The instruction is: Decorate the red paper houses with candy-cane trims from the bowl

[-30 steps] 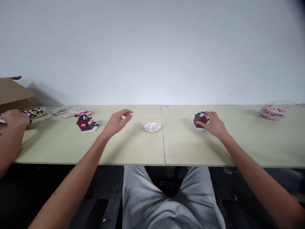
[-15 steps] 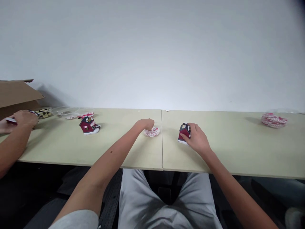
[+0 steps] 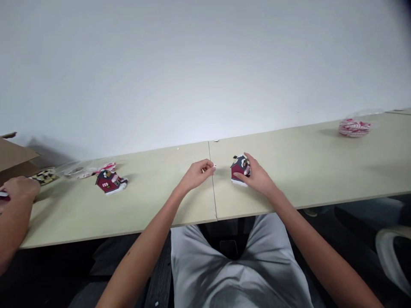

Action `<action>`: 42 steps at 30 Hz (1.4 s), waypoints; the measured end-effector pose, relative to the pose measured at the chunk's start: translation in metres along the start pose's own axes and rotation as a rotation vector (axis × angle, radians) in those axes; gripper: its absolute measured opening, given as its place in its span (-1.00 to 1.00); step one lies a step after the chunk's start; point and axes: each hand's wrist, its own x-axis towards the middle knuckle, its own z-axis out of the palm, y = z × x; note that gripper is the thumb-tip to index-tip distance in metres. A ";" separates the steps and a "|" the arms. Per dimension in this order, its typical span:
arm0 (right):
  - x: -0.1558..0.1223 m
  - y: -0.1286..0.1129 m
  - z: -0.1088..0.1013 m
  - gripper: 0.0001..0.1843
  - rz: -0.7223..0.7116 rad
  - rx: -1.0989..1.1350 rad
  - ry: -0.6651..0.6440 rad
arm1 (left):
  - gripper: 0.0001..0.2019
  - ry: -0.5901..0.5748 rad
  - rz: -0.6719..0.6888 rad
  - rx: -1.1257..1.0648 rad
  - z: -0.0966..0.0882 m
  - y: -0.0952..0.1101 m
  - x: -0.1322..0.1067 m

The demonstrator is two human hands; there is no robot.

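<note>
Bright diffuse light, glare on the pale wall (image 3: 205, 98), soft shadows, dark blurred corner (image 3: 400, 6)

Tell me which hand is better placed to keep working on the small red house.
Right, probably: the right hand is on the house, its fingers over the roof and side. The left hand sits apart from the house, its fingers pinched around a tiny white bit.

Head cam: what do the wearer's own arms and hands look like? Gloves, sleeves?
The left hand and right hand are bare, with no gloves, watch or cables visible. Both forearms are bare too; the left forearm has a small dark spot.
</note>
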 end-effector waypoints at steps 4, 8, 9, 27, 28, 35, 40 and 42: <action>-0.013 -0.006 0.000 -0.06 -0.028 -0.019 0.040 | -0.79 0.050 0.033 0.030 0.039 0.001 -0.006; -0.024 -0.010 0.000 -0.08 -0.072 0.005 0.043 | -0.81 0.058 0.117 0.118 0.062 0.003 -0.009; -0.026 -0.011 -0.001 -0.08 -0.084 0.013 0.038 | -0.81 0.063 0.142 0.148 0.066 0.003 -0.011; -0.031 -0.017 -0.003 -0.12 -0.143 0.055 -0.029 | -0.73 -0.054 0.272 0.518 0.074 0.002 -0.028; -0.031 -0.016 -0.003 -0.12 -0.145 0.053 -0.024 | -0.72 -0.040 0.274 0.506 0.075 0.001 -0.028; -0.030 -0.015 -0.002 -0.09 -0.140 0.048 -0.003 | -0.67 0.004 0.259 0.463 0.077 0.001 -0.028; -0.030 -0.014 -0.001 -0.10 -0.130 0.055 -0.004 | -0.69 0.011 0.225 0.403 0.078 0.000 -0.028; -0.030 -0.014 -0.001 -0.10 -0.126 0.057 -0.006 | -0.69 0.027 0.196 0.392 0.077 -0.001 -0.027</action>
